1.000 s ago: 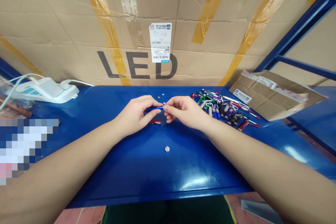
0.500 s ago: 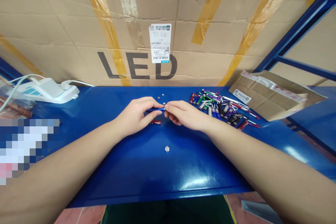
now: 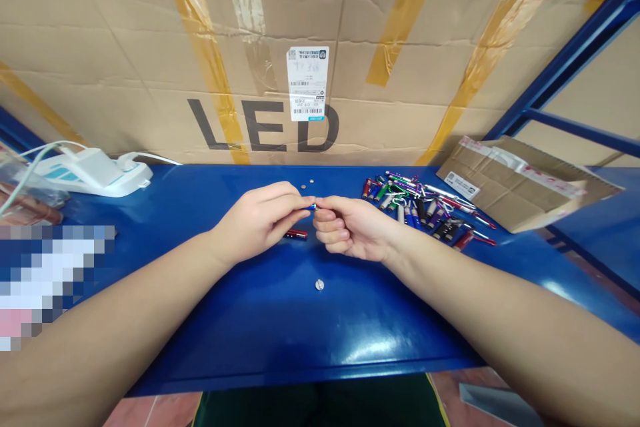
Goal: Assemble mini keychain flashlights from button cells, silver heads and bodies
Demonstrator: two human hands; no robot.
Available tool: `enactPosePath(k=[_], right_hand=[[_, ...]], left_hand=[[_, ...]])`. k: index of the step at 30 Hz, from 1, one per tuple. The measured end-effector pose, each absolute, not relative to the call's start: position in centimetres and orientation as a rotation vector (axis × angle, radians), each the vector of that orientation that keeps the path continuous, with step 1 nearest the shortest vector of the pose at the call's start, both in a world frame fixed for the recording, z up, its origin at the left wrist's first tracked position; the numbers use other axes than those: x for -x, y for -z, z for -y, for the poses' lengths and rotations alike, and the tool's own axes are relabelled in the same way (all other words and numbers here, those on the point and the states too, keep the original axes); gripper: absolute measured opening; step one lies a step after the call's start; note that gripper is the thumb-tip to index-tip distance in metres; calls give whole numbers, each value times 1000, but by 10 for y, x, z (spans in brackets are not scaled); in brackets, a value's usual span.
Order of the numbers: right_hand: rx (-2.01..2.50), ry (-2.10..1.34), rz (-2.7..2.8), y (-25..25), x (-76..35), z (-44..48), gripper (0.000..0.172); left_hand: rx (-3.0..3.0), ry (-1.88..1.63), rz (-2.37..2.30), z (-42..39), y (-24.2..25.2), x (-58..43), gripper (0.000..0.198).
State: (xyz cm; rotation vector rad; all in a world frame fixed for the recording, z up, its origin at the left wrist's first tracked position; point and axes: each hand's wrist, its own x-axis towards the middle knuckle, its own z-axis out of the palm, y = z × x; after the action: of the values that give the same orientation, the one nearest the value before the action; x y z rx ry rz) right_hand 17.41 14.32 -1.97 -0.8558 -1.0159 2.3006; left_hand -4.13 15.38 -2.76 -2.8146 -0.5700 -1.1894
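Blue tube (image 3: 313, 207) sits mostly hidden in the grip, with only a short bright end showing between the two hands, held level above the table. The left hand (image 3: 257, 220) is closed on it, thumb and fingertips pinching the tube from both sides. The right hand (image 3: 350, 228) comes in from the other side, fingers curled, its thumb and forefinger meeting the tube's exposed end. They touch it, but whether they grip it or only steady it, I cannot tell.

Just below the grip, a red tube (image 3: 296, 234) lies on the blue table (image 3: 300, 327), beside the left fingertips and not touching them. Two small silver discs (image 3: 307, 183) lie just beyond the grip, and a silver screw (image 3: 319, 285) sits alone nearer the person. Right of the grip, near the right hand, is a heap of keychain flashlights (image 3: 417, 205) in mixed colours, with a flattened cardboard mailer (image 3: 520, 190) past it. Well left of the grip stands a white power strip (image 3: 90, 173), and a large cardboard box (image 3: 307, 27) marked LED rises behind everything.
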Motion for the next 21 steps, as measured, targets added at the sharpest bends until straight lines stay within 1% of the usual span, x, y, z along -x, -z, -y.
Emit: enactPosePath(k=[3, 4, 5, 6, 7, 9, 10, 11, 12, 13, 16, 18, 21], right_hand=[[906, -2245, 1107, 20, -174, -144, 43], [947, -2155, 1227, 20, -176, -145, 43], [1005, -1994, 1401, 19, -180, -147, 43], [1075, -1754, 1608, 19, -184, -150, 42], [1147, -1438, 1822, 18, -191, -153, 41], [1251, -722, 2166, 15, -206, -159, 31], [1287, -486, 2283, 13, -214, -162, 23], [1312, -381, 2369, 11, -221, -164, 15], [1332, -361, 2429, 10, -226, -166, 10], [1352, -406, 2471, 9, -230, -166, 11], [1405, -594, 2535, 9, -231, -164, 25], [1450, -583, 2592, 11, -224, -160, 29], [1482, -345, 2725, 12, -214, -157, 14]], left_hand=[[2772, 1176, 517, -155, 29, 41, 19], [2773, 1170, 522, -156, 29, 41, 18], [2781, 1161, 546, -156, 30, 40, 17], [2795, 1150, 589, -156, 30, 40, 16], [2808, 1140, 645, -156, 31, 41, 16], [2822, 1122, 779, -156, 30, 41, 18], [2820, 1118, 854, -156, 30, 42, 20], [2814, 1120, 924, -156, 30, 42, 23], [2813, 1125, 981, -156, 29, 43, 26], [2820, 1131, 1031, -157, 29, 44, 29], [2893, 1148, 1179, -158, 30, 44, 33], [2948, 1194, 1329, -160, 32, 43, 33], [3014, 1355, 1573, -162, 38, 41, 32]])
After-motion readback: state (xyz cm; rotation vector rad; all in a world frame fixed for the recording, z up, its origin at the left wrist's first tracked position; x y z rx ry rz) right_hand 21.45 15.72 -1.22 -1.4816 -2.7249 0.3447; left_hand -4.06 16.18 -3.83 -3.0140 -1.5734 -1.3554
